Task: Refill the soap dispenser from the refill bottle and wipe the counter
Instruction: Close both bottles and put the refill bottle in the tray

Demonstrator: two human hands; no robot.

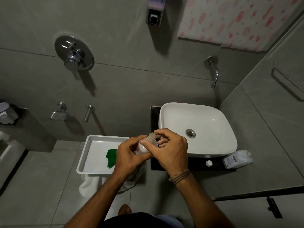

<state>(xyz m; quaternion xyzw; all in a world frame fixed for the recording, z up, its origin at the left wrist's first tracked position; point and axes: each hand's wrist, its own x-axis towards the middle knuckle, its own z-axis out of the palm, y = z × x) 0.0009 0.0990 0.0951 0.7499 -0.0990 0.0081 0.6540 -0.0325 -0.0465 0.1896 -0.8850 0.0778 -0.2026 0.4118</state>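
Observation:
Between the white tray and the basin, I hold a small translucent soap container (148,143) with pale pink liquid in it. My left hand (130,155) wraps its body from below. My right hand (171,148) pinches its narrow top end with thumb and fingers. The refill bottle (237,159), white with a printed label, lies on its side on the dark counter (181,167) to the right of the basin. A small white cap (209,163) rests on the counter near it. A green cloth (111,157) lies in the tray, partly hidden by my left hand.
The white basin (197,119) sits on the counter under a wall spout (214,74). A white tray (85,155) stands on something draped with a white towel (88,185). A wall-mounted dispenser (154,12) hangs above. Shower mixer (74,53) and taps are on the left wall.

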